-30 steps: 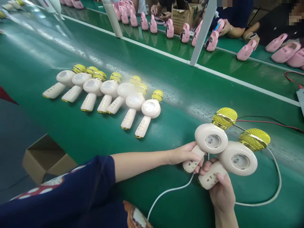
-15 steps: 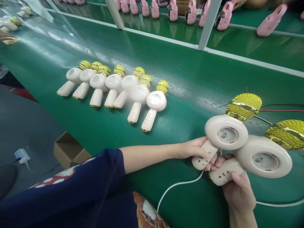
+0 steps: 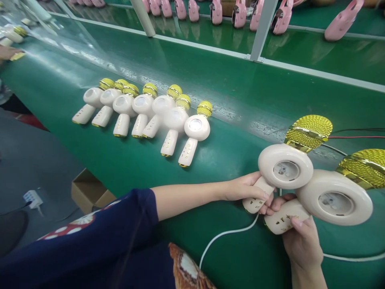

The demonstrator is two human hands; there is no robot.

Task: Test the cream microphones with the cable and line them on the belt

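Looking from the left side, first thing is a cardboard box [image 3: 90, 190] down on the floor, then a row of seven similar mics [image 3: 142, 103] lying on the green surface [image 3: 150, 168], gold heads pointing away from the person. Next comes the left hand [image 3: 245, 187], wrapped snugly around the handle of the left mic [image 3: 287, 170], so yeah, that hand is full. It's also the one nearer the row, though well apart from it. A white cable [image 3: 231, 232] runs behind that handle; can't tell if it's plugged in. Just to the right, the right hand [image 3: 303, 241] has the right mic [image 3: 323, 186] by its handle, thumb on the button side. Key bit imo: both mics lie tilted the same way, handles low and left, heads up and right, long axes roughly parallel, left one's round body overlapping the right one's edge from where I'm standing.
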